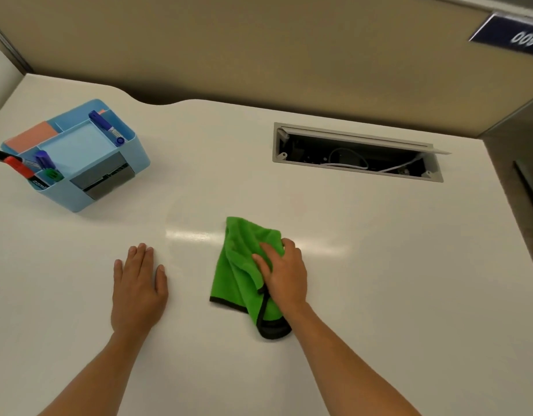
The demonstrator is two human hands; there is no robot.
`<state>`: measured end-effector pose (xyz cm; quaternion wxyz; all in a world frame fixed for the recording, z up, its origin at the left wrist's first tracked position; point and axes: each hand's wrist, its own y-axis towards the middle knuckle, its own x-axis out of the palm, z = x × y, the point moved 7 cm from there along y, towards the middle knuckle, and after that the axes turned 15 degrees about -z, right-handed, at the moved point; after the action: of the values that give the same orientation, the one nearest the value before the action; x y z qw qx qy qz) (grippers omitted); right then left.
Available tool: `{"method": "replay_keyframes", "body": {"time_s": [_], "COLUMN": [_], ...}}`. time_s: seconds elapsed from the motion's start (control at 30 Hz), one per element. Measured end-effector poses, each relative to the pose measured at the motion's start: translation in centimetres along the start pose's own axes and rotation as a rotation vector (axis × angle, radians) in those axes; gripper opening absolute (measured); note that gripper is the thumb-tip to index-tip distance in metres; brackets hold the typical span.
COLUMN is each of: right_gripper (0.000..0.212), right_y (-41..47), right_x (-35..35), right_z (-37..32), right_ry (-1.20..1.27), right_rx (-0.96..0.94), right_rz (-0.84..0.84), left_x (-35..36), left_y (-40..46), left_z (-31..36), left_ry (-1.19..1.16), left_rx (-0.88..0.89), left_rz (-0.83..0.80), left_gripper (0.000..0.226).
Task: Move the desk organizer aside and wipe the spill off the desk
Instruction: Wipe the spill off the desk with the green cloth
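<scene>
A light blue desk organizer with markers and sticky notes stands at the far left of the white desk. A crumpled green cloth with a dark edge lies on the desk near the middle. My right hand presses down on the cloth's right part, fingers bent over its folds. My left hand rests flat on the bare desk to the left of the cloth, fingers straight. A faint pinkish smear shows beyond the cloth, and a glossy streak shines to the cloth's left.
An open cable hatch with wires inside is sunk into the desk at the back right. A beige partition runs along the back edge. The desk's right edge drops off to the floor.
</scene>
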<state>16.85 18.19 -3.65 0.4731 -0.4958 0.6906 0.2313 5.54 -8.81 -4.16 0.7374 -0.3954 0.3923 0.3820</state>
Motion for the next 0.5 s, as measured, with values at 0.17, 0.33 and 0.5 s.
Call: {"method": "replay_keyframes", "body": {"time_s": [0.17, 0.33, 0.5], "right_gripper": [0.043, 0.049, 0.046], "right_y": [-1.6, -2.4, -3.6], "right_x": [-4.7, -7.4, -5.6], "right_z": [9.8, 15.1, 12.6], "right_ry": [0.036, 0.03, 0.054], "right_rx": [0.272, 0.422, 0.324], "right_rz": [0.126, 0.183, 0.154], "left_x": [0.1, 0.3, 2.9], "left_y": [-0.1, -0.2, -1.9], "left_z": [0.3, 1.3, 9.5], "left_ry": [0.015, 0.042, 0.003], "left_rx": [-0.007, -0.014, 0.196], "left_rz": [-0.004, 0.029, 0.024], "left_gripper": [0.062, 0.058, 0.052]}}
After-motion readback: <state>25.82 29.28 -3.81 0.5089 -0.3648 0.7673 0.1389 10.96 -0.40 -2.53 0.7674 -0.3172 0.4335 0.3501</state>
